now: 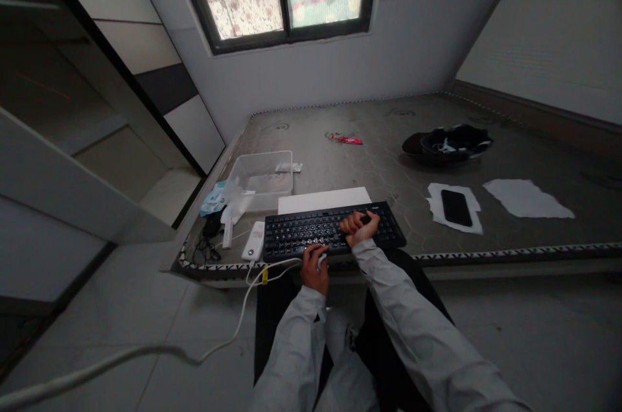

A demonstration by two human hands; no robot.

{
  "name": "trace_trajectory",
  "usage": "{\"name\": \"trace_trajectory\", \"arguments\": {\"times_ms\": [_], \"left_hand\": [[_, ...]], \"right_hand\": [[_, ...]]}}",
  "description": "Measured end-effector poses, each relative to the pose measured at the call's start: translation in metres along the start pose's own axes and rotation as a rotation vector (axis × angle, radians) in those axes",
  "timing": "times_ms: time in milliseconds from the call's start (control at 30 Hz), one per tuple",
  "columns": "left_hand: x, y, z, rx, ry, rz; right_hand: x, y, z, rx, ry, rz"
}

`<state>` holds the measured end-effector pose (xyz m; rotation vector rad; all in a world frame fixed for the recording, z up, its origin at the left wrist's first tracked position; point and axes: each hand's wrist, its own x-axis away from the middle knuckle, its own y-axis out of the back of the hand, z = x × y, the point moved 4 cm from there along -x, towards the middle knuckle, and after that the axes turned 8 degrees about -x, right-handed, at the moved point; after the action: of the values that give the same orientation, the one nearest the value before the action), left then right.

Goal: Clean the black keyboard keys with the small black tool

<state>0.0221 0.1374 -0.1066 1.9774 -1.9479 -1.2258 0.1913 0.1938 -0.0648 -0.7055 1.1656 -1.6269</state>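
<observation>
A black keyboard (291, 234) lies along the front edge of the mattress, close to my lap. Over its right half, my right hand (360, 228) is closed in a fist around a small dark object, mostly hidden by the fingers. My left hand (315, 267) rests at the keyboard's front edge with its fingers curled in. Something small and whitish shows between the left thumb and fingers; its kind is unclear. Behind the keyboard lies a flat white sheet or board (324, 199). A white power strip (253, 241) with a cable (238, 328) sits left of the keyboard.
A clear plastic bin (262, 182) stands at the back left, beside blue-white packaging (212, 199) and black wires (207, 247). A red item (347, 139) lies farther back. To the right are a dark cap (451, 145), a phone (455, 207) on white paper, and another paper (527, 198).
</observation>
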Motion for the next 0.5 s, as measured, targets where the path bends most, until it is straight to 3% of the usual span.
{"name": "trace_trajectory", "arguments": {"times_ms": [233, 500], "left_hand": [[0.001, -0.001, 0.003, 0.002, 0.002, 0.025], [0.001, 0.0, 0.002, -0.02, -0.015, 0.043]], "right_hand": [[-0.003, 0.0, 0.0, -0.048, -0.065, 0.04], [-0.005, -0.004, -0.015, 0.18, -0.322, 0.285]]}}
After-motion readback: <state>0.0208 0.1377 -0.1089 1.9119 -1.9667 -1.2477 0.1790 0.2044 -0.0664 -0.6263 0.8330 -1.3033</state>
